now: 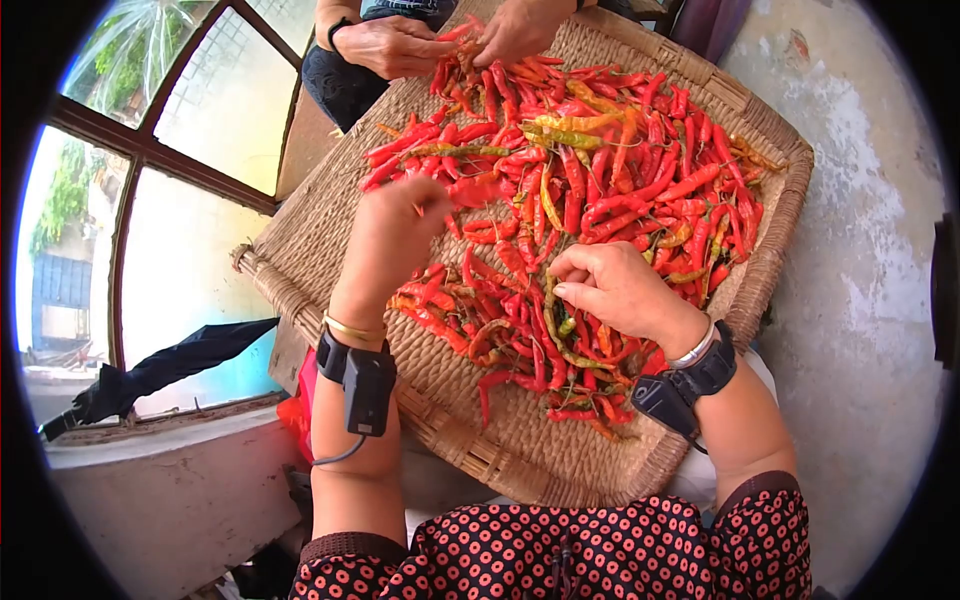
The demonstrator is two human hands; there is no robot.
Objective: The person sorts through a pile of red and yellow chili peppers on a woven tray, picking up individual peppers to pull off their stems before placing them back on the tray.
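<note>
Red chili peppers [600, 190], with a few yellow and green ones among them, lie spread over a woven basket tray [320, 215]. My left hand [395, 235] is raised over the tray's left side, its fingers curled closed and smeared by motion. A blurred red chili pepper [475, 190] shows at its fingertips. Over the nearer peppers, my right hand [625, 285] has thumb and forefinger pinched at the upper end of a long yellow-green chili pepper [552, 315]. The lower part of that pepper hangs down across the red ones.
At the far edge, another person's two hands [390, 46] work over the peppers. A window [165, 170] and a folded black umbrella [170, 370] are on the left. Bare concrete floor [850, 280] lies to the right. Dark wrist devices [368, 390] are strapped on both my forearms.
</note>
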